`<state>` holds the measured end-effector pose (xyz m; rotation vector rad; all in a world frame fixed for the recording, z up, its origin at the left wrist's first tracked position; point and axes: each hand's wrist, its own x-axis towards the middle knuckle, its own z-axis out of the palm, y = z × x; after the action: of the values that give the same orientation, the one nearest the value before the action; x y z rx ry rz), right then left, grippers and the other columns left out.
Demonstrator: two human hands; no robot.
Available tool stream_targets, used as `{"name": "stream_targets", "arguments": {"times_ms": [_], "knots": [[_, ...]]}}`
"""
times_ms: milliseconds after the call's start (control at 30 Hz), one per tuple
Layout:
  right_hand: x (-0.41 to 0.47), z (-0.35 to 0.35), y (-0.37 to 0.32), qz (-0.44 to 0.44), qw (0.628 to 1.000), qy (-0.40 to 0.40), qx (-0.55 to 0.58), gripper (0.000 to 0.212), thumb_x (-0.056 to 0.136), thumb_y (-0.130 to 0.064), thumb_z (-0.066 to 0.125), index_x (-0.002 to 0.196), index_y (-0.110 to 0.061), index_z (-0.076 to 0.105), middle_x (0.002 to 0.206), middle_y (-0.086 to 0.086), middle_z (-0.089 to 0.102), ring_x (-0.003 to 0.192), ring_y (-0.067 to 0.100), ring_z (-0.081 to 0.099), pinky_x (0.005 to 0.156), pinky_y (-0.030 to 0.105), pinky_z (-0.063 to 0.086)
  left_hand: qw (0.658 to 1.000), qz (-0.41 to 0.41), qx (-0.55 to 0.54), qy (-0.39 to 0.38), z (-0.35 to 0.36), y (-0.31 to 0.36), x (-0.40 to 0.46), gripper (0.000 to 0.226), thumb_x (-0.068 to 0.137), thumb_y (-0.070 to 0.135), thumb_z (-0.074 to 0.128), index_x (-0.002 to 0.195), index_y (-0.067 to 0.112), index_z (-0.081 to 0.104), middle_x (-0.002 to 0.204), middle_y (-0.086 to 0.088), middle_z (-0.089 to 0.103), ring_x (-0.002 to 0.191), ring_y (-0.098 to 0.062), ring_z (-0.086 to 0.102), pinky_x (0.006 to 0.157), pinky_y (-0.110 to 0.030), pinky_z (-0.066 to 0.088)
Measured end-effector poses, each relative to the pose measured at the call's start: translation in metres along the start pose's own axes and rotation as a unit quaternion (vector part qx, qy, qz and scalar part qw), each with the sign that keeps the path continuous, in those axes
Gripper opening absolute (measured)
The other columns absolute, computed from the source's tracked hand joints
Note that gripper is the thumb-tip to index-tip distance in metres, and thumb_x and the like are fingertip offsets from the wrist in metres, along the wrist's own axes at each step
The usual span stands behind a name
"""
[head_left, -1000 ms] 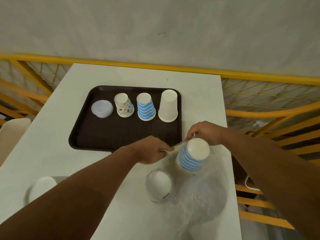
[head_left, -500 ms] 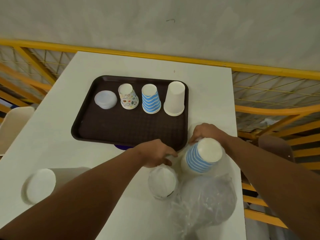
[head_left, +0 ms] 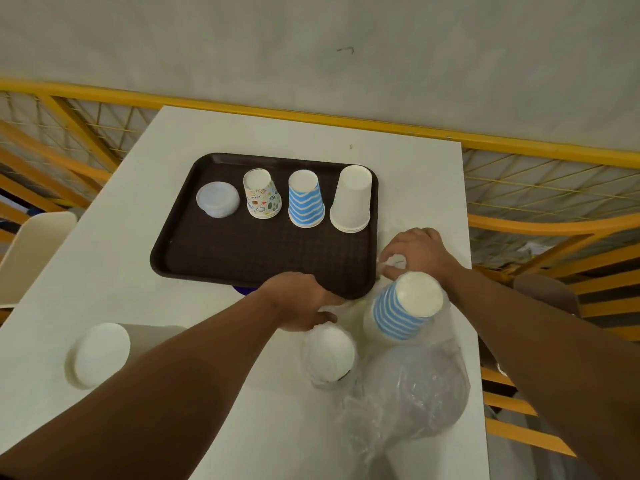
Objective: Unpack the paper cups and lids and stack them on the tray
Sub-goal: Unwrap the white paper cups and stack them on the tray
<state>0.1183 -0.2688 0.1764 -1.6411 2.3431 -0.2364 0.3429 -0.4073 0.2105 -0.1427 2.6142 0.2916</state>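
A dark brown tray (head_left: 242, 251) carries a stack of clear lids (head_left: 217, 199), a patterned cup stack (head_left: 262, 195), a blue-striped cup stack (head_left: 306, 202) and a white cup stack (head_left: 351, 202), all upside down. Just off the tray's near right corner leans a blue-striped cup pack (head_left: 401, 310) in clear plastic wrap. My right hand (head_left: 415, 252) pinches the wrap behind the pack. My left hand (head_left: 301, 299) sits at the tray's near edge, fingers curled on the wrap to the pack's left.
A wrapped white cup pack (head_left: 329, 355) stands in front of my left hand. A crumpled clear bag of lids (head_left: 412, 393) lies near the right edge. A white cup sleeve (head_left: 100, 355) lies at the near left. Yellow railing (head_left: 519, 154) surrounds the white table (head_left: 104, 271).
My hands have drawn apart: the right one moved back beyond the striped pack, the left one stayed by the tray's edge. The pack now leans more toward me.
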Motion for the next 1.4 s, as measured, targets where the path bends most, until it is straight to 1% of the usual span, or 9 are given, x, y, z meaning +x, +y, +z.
{"name": "stream_targets", "arguments": {"times_ms": [67, 333, 567, 767, 933, 1033, 1133, 1300, 1400], "knots": [[0.0, -0.01, -0.005, 0.007, 1.0, 0.012, 0.023, 0.046, 0.077, -0.069, 0.045, 0.092, -0.034, 0.072, 0.102, -0.01, 0.064, 0.106, 0.014, 0.049, 0.101, 0.036, 0.02, 1.0, -0.004, 0.01, -0.002, -0.008, 0.0, -0.004, 0.043, 0.1, 0.052, 0.039, 0.141, 0.04, 0.045, 0.128, -0.004, 0.063, 0.117, -0.027, 0.058, 0.098, -0.04, 0.046], [0.002, -0.083, -0.043, -0.018, 0.995, 0.09, 0.038, 0.018, 0.091, -0.041, 0.061, 0.094, -0.027, 0.072, 0.097, -0.007, 0.068, 0.078, 0.008, 0.048, 0.083, 0.034, 0.042, 0.996, -0.054, 0.001, 0.071, -0.063, -0.001, -0.031, 0.031, 0.098, 0.047, 0.041, 0.112, 0.033, 0.065, 0.107, 0.005, 0.068, 0.101, -0.017, 0.059, 0.082, -0.033, 0.046], [-0.011, -0.151, -0.146, -0.038, 0.987, 0.155, 0.035, 0.017, 0.091, -0.031, 0.062, 0.095, -0.018, 0.072, 0.091, -0.006, 0.065, 0.086, 0.012, 0.056, 0.077, 0.03, 0.044, 0.981, -0.057, -0.019, 0.187, -0.129, -0.005, -0.095, 0.031, 0.097, 0.045, 0.048, 0.118, 0.03, 0.067, 0.11, 0.001, 0.064, 0.096, -0.014, 0.053, 0.078, -0.028, 0.038], [-0.04, -0.136, -0.261, 0.016, 0.954, 0.243, 0.173, 0.01, 0.09, -0.027, 0.064, 0.097, -0.022, 0.07, 0.093, -0.009, 0.065, 0.085, 0.009, 0.059, 0.074, 0.011, 0.039, 0.975, -0.051, -0.037, 0.215, -0.131, -0.033, -0.189, 0.034, 0.093, 0.049, 0.053, 0.122, 0.033, 0.063, 0.108, 0.006, 0.068, 0.1, -0.016, 0.058, 0.088, -0.034, 0.048], [-0.076, -0.062, -0.329, 0.09, 0.879, 0.28, 0.376, 0.019, 0.097, -0.025, 0.055, 0.113, -0.025, 0.065, 0.108, -0.007, 0.066, 0.099, 0.008, 0.062, 0.088, 0.022, 0.047, 0.95, -0.043, -0.142, 0.276, -0.075, -0.057, -0.254, 0.044, 0.092, 0.051, 0.056, 0.129, 0.027, 0.06, 0.126, 0.007, 0.062, 0.112, -0.012, 0.056, 0.09, -0.024, 0.043], [-0.094, -0.013, -0.347, 0.106, 0.837, 0.248, 0.475, 0.027, 0.092, -0.012, 0.053, 0.107, -0.032, 0.063, 0.107, -0.008, 0.066, 0.1, 0.003, 0.061, 0.088, 0.025, 0.047, 0.932, -0.023, -0.214, 0.292, -0.031, -0.065, -0.27, 0.063, 0.083, 0.054, 0.068, 0.139, 0.031, 0.05, 0.139, 0.011, 0.05, 0.125, -0.007, 0.048, 0.099, -0.025, 0.043], [-0.108, 0.021, -0.353, 0.144, 0.806, 0.186, 0.544, 0.037, 0.077, -0.014, 0.054, 0.104, -0.039, 0.061, 0.111, -0.007, 0.063, 0.104, 0.014, 0.06, 0.092, 0.034, 0.049, 0.919, -0.013, -0.282, 0.275, 0.006, -0.068, -0.269, 0.082, 0.072, 0.05, 0.08, 0.143, 0.035, 0.041, 0.142, 0.018, 0.043, 0.129, -0.001, 0.041, 0.106, -0.027, 0.04], [-0.111, 0.062, -0.35, 0.207, 0.86, 0.023, 0.466, 0.071, 0.084, -0.031, 0.074, 0.141, -0.041, 0.032, 0.134, -0.019, 0.041, 0.123, 0.011, 0.047, 0.106, 0.037, 0.041, 0.864, -0.046, -0.395, 0.31, 0.04, -0.057, -0.252, 0.074, 0.079, 0.033, 0.079, 0.14, 0.042, 0.038, 0.133, 0.021, 0.048, 0.122, -0.005, 0.048, 0.105, -0.038, 0.047], [-0.102, 0.071, -0.357, 0.176, 0.874, -0.01, 0.452, 0.073, 0.083, -0.036, 0.075, 0.138, -0.044, 0.027, 0.128, -0.025, 0.038, 0.121, 0.004, 0.042, 0.109, 0.034, 0.037, 0.857, -0.051, -0.401, 0.321, 0.045, -0.054, -0.245, 0.072, 0.08, 0.035, 0.078, 0.138, 0.049, 0.038, 0.132, 0.027, 0.048, 0.119, 0.0, 0.049, 0.104, -0.037, 0.047]]}}
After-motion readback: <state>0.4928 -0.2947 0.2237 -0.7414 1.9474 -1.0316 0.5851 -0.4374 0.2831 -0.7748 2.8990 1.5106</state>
